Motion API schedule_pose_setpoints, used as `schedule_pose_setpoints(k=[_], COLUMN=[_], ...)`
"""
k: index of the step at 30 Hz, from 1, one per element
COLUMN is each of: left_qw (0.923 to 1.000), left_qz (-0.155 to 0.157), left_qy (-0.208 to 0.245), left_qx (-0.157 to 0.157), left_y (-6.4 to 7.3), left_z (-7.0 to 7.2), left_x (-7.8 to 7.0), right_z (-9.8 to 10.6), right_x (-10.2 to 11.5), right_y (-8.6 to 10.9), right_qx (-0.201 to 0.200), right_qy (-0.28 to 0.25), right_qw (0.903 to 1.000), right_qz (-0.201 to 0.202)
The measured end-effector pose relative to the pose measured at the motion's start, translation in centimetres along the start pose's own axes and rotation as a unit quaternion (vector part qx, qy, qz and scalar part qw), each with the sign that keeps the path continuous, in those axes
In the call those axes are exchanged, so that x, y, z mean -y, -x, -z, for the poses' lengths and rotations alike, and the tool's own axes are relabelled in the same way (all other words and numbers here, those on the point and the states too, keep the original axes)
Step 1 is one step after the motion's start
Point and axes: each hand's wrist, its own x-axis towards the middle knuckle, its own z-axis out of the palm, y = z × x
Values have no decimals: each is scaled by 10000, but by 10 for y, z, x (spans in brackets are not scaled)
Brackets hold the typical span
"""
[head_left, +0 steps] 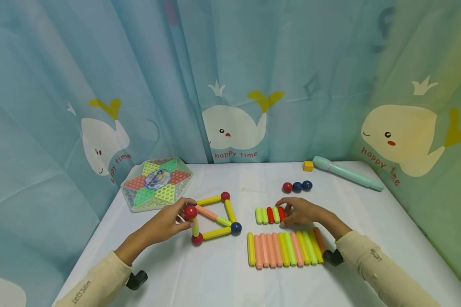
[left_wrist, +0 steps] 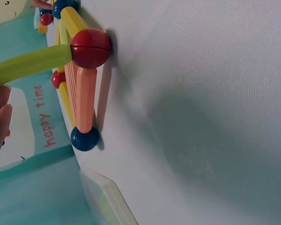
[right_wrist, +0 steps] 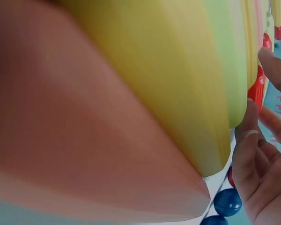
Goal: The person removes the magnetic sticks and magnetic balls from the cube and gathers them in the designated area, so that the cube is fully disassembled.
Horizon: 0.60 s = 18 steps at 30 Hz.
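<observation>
On the left of the head view lies a four-sided frame of magnetic sticks, with yellow sticks (head_left: 217,233), a blue ball (head_left: 236,228) and a red ball (head_left: 225,196) at corners. A pink stick (head_left: 206,212) forms part of its diagonal. My left hand (head_left: 173,219) pinches a yellow-green stick (left_wrist: 33,63) rising from the near-left red corner ball (left_wrist: 91,48). Another red ball (head_left: 191,212) tops that stick. My right hand (head_left: 301,211) pinches a short red stick (head_left: 281,214) at the right end of a row of short sticks (head_left: 264,215).
Below the short row lies a row of long sticks (head_left: 288,249). Behind are a red ball (head_left: 287,187), two blue balls (head_left: 307,185), a yellow cube (head_left: 308,166) and a mint-coloured rod (head_left: 347,173). A Chinese checkers board (head_left: 157,183) lies at the back left, before the curtain (head_left: 292,76).
</observation>
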Motion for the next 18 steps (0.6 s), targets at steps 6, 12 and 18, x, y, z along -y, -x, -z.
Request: schedule_pose_setpoints(k=[6, 12, 18], left_qw=[9999, 9996, 9984], left_qz=[140, 134, 316], left_qy=[70, 229, 344], left_qx=[2, 63, 324], left_y=[2, 3, 1], left_z=[-5, -13, -27], left_x=[6, 17, 31], right_z=[2, 6, 13], right_x=[3, 0, 14], right_y=[9, 18, 20], right_qx=[-199, -411, -708], right_qy=[-256, -287, -483], right_qw=[9994, 9986, 9955], right_qz=[79, 195, 403])
